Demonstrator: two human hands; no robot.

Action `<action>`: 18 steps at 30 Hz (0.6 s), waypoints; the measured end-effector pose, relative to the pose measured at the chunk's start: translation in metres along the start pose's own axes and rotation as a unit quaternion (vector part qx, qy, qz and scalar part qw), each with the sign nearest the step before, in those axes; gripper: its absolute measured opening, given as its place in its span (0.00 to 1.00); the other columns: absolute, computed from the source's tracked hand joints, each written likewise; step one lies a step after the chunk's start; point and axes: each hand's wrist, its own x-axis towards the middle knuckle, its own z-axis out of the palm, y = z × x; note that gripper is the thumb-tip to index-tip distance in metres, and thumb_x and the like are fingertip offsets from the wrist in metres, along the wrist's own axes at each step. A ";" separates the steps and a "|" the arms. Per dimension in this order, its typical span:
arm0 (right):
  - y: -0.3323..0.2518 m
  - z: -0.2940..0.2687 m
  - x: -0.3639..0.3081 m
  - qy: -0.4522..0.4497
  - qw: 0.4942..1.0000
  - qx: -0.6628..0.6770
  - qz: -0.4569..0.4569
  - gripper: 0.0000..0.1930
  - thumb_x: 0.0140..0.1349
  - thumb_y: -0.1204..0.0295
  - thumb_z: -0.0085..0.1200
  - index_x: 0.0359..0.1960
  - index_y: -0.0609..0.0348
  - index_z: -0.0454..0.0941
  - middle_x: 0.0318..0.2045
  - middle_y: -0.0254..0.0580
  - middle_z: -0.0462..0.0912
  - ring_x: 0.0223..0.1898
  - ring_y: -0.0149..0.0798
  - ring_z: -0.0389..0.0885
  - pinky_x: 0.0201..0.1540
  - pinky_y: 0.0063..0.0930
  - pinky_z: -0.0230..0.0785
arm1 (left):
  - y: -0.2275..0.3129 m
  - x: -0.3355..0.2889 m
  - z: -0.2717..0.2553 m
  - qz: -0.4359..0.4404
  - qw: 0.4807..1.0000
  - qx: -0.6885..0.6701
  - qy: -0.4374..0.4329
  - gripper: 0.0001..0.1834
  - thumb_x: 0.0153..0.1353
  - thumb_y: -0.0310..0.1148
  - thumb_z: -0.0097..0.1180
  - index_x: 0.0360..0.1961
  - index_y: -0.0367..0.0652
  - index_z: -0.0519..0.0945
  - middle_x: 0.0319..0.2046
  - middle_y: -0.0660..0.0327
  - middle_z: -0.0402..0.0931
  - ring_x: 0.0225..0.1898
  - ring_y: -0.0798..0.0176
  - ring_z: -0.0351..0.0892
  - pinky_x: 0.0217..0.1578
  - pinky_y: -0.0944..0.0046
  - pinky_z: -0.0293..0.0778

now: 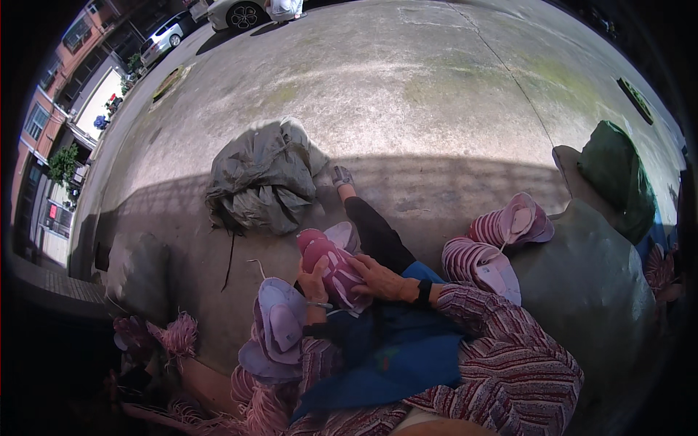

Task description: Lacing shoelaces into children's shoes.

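Above my lap, a dark pink cap (325, 254) with lighter stripes is held between both hands. My left hand (314, 282) is wrapped round its near left side. My right hand (381, 278) presses its right side, fingers curled on the fabric. Just behind it lies a pale pink cap (342, 235), partly covered. By my left forearm sits a small group of pale lilac caps (282, 320). Right of my right hand are two nested stacks of pink caps, a nearer stack (476, 265) and a farther stack (516, 220).
A bulky grey sack (258, 178) slumps on the concrete ground ahead. A grey-green sack (592, 269) stands at my right, a dark green bag (618, 174) beyond it. Pink fringed strips (178, 334) lie at lower left. Parked cars (240, 13) stand far off.
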 end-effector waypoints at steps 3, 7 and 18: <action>-0.003 -0.017 0.002 0.018 0.998 0.043 0.042 0.46 0.43 0.59 0.63 0.61 0.61 0.49 0.55 0.58 0.57 0.57 0.57 0.59 0.59 0.36 0.56 | 0.008 -0.006 0.017 0.022 0.997 0.054 -0.042 0.19 0.45 0.32 0.62 0.39 0.36 0.76 0.33 0.61 0.77 0.32 0.67 0.75 0.37 0.70 0.70; 0.002 -0.033 0.004 -0.022 0.993 0.087 0.072 0.53 0.35 0.59 0.67 0.61 0.64 0.47 0.53 0.61 0.60 0.56 0.56 0.60 0.59 0.36 0.55 | -0.010 -0.012 0.039 0.038 0.999 -0.015 -0.028 0.16 0.46 0.32 0.62 0.35 0.36 0.77 0.29 0.64 0.76 0.30 0.69 0.74 0.34 0.72 0.70; 0.008 -0.044 0.018 -0.056 0.992 0.066 0.093 0.47 0.39 0.60 0.62 0.61 0.63 0.50 0.44 0.60 0.67 0.46 0.54 0.66 0.52 0.37 0.60 | -0.013 -0.025 0.026 0.298 0.892 0.337 0.025 0.30 0.53 0.43 0.55 0.53 0.38 0.65 0.52 0.42 0.63 0.53 0.47 0.64 0.51 0.59 0.61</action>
